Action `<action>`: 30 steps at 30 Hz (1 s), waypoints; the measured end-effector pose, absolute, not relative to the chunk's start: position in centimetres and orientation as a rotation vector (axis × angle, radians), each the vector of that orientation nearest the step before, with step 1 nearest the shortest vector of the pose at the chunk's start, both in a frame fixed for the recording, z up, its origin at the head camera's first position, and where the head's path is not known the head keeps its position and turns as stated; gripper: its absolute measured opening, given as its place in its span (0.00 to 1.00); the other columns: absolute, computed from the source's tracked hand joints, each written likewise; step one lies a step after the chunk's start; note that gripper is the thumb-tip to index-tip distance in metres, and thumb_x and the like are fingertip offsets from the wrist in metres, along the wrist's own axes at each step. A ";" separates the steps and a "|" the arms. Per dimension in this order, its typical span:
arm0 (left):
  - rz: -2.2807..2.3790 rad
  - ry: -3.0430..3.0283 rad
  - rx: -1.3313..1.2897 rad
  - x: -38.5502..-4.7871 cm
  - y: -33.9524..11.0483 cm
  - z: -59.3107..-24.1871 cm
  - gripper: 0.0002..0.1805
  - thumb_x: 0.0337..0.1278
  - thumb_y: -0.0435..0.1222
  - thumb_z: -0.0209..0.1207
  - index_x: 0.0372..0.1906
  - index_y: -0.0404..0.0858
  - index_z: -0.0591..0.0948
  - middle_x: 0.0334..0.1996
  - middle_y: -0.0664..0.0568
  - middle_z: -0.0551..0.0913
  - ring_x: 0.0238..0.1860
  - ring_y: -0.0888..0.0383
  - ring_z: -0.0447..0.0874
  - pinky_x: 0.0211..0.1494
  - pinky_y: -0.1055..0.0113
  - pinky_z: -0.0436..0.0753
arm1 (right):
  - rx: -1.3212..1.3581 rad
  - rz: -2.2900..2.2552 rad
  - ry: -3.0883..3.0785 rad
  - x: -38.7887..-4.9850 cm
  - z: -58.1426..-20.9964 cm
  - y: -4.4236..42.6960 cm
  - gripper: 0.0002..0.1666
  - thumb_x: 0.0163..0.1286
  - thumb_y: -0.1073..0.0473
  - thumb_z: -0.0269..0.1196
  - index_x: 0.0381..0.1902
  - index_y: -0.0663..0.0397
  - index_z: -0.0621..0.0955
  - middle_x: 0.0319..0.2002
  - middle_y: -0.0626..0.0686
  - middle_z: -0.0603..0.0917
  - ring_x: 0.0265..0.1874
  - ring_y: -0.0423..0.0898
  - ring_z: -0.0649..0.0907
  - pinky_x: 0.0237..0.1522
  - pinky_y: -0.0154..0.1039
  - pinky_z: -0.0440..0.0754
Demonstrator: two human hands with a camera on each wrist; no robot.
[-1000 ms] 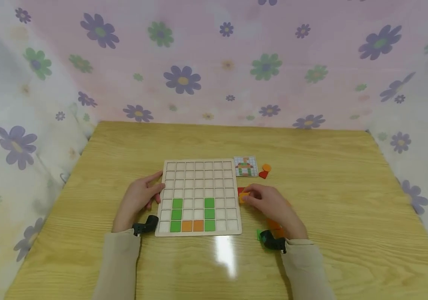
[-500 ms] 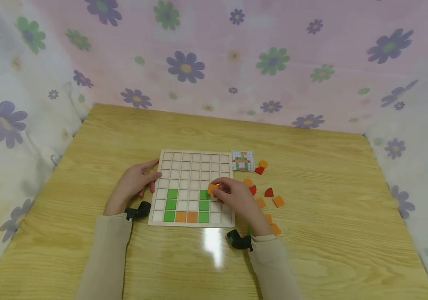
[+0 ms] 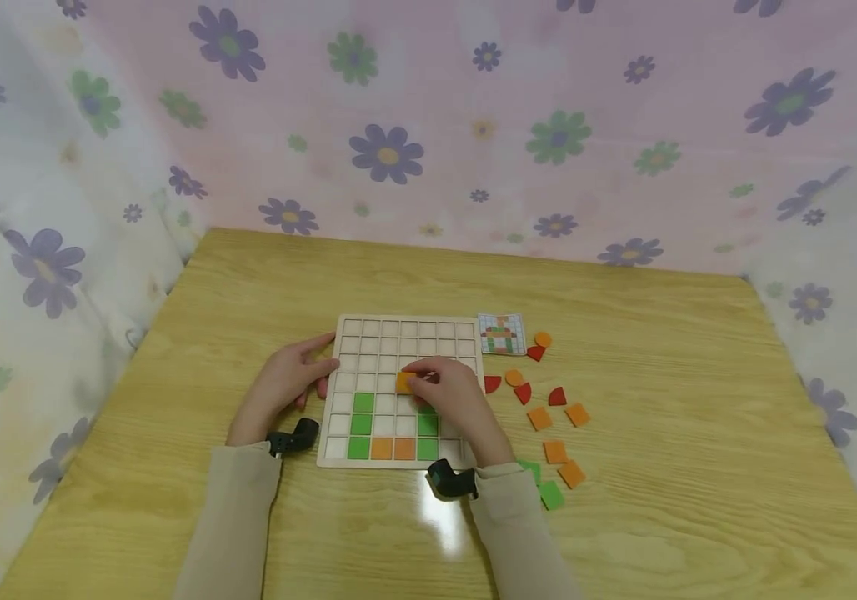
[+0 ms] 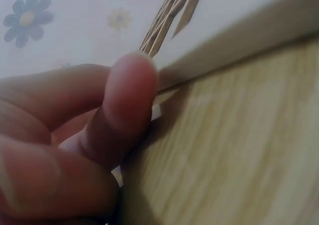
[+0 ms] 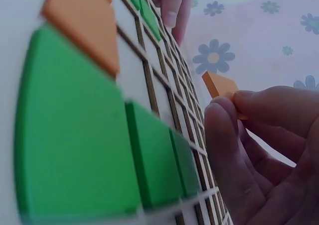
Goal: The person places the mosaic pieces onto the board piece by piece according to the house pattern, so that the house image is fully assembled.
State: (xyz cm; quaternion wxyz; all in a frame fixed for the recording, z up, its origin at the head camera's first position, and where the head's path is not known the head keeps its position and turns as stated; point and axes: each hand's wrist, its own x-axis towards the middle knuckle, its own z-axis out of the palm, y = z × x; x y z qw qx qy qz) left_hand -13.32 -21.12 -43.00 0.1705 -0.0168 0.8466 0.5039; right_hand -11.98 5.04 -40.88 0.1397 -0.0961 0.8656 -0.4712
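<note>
Head: right hand point(image 3: 453, 400) pinches flat orange square point(image 3: 404, 382) over pale wooden grid board point(image 3: 409, 343), partly hiding green tile point(image 3: 426, 409); left hand point(image 3: 282, 382), relaxed, touches board's edge. Left wrist: wood-grained table point(image 4: 239, 125). Right wrist: orange square clear of board.

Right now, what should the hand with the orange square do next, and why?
Probably lower the square into the board: the right hand pinches it, raised over the grid, and the cells left of it look bare.
</note>
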 end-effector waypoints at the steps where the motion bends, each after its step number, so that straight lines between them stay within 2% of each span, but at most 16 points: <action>1: 1.426 2.408 -0.055 -13.3 -21.2 -43.0 0.31 0.55 0.51 0.56 0.64 0.56 0.62 0.16 0.44 0.78 0.06 0.57 0.63 0.11 0.60 0.71 | -0.288 -1.360 2.498 -12.0 -40.9 4.8 0.10 0.61 0.55 0.60 0.41 0.45 0.82 0.29 0.44 0.81 0.22 0.40 0.80 0.33 0.37 0.76; 7: 1.395 2.445 -0.080 -13.2 -21.4 -42.9 0.31 0.55 0.51 0.55 0.64 0.57 0.62 0.16 0.45 0.78 0.06 0.57 0.64 0.11 0.61 0.71 | -0.349 -1.384 2.456 -12.4 -41.5 3.4 0.10 0.61 0.57 0.60 0.41 0.47 0.82 0.31 0.44 0.81 0.23 0.38 0.80 0.32 0.34 0.77; 15: 1.404 2.444 -0.080 -13.1 -21.2 -42.9 0.30 0.55 0.51 0.55 0.64 0.57 0.63 0.16 0.45 0.78 0.06 0.57 0.64 0.11 0.61 0.71 | -0.355 -1.397 2.412 -12.7 -41.6 2.5 0.07 0.61 0.57 0.61 0.37 0.48 0.82 0.25 0.45 0.81 0.22 0.40 0.80 0.29 0.34 0.78; 23: 1.410 2.463 -0.082 -13.0 -20.7 -43.1 0.28 0.55 0.51 0.55 0.63 0.58 0.64 0.15 0.45 0.78 0.06 0.57 0.63 0.10 0.62 0.69 | -0.389 -1.243 2.559 -13.1 -41.3 1.7 0.07 0.60 0.55 0.60 0.36 0.46 0.83 0.28 0.41 0.80 0.26 0.39 0.76 0.34 0.35 0.74; 30: 1.417 2.462 -0.093 -13.1 -20.6 -43.3 0.28 0.55 0.51 0.55 0.63 0.58 0.65 0.15 0.45 0.78 0.06 0.57 0.63 0.10 0.62 0.69 | -0.372 -1.148 2.651 -12.9 -41.4 1.1 0.07 0.60 0.52 0.61 0.36 0.41 0.83 0.34 0.40 0.81 0.32 0.38 0.77 0.36 0.35 0.74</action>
